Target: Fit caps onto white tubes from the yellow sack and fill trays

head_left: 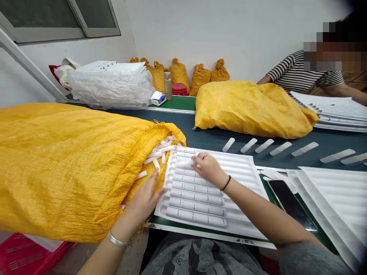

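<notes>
My right hand [210, 169] is pinched on a small white tube [185, 164], slightly blurred, above the upper left of a white moulded tray [246, 179]. Rows of white tubes with small printed marks [197, 206] lie in the tray's grooves, mostly along its left half. Beside the tray's left edge, my left hand [145, 198] has its fingers stretched out and apart, with nothing visible in it. Just beyond its fingertips, loose white tubes [156, 154] spill at the mouth of a large yellow woven sack [71, 160].
Single tubes [256, 145] lie spaced along the dark belt [177, 122]. A second yellow sack [246, 109] lies across it. Right of my tray are a phone [291, 202] and stacked trays [338, 198]. Opposite sits a person in a striped shirt [298, 70].
</notes>
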The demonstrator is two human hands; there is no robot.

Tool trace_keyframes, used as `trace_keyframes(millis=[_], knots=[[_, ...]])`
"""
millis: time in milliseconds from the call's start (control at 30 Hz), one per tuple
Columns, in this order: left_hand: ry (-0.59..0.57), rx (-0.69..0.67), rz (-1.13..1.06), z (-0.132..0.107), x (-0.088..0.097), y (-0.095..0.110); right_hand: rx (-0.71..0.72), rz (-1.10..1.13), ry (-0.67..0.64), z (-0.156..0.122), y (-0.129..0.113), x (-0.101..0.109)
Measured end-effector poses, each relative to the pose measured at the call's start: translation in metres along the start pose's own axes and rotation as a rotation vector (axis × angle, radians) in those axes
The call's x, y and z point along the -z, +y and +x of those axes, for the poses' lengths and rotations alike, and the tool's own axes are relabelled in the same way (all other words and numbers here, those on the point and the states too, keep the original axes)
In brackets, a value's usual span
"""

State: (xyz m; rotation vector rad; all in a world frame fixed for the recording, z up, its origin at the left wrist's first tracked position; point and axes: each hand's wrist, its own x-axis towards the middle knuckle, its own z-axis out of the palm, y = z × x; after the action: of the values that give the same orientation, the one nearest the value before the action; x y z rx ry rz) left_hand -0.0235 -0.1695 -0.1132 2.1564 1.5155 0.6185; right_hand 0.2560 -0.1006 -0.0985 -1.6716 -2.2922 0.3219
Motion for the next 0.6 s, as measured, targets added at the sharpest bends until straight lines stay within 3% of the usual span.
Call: trace_keyframes(millis=[100,200,267,433,600], knots=[[0.029,0.165,0.238,0.014,0.011,-0.045,-0.306,-0.008,0.102,0.039,0.048,0.004],[0.027,0.236,0.339,0.017,0.018,-0.078,-0.451,-0.012,0.060,0.062,0.084,0.009],[0.053,0.268,0.372,0.016,0.019,-0.089,-0.497,-0.008,0.001,0.068,0.097,0.011],[0.131,0.250,0.355,0.011,0.018,-0.086,-0.552,-0.093,-0.038,0.052,0.094,0.016],[0.345,0.075,-0.044,0.008,0.021,-0.053,-0.281,-0.077,-0.149,0.010,0.063,0.003]])
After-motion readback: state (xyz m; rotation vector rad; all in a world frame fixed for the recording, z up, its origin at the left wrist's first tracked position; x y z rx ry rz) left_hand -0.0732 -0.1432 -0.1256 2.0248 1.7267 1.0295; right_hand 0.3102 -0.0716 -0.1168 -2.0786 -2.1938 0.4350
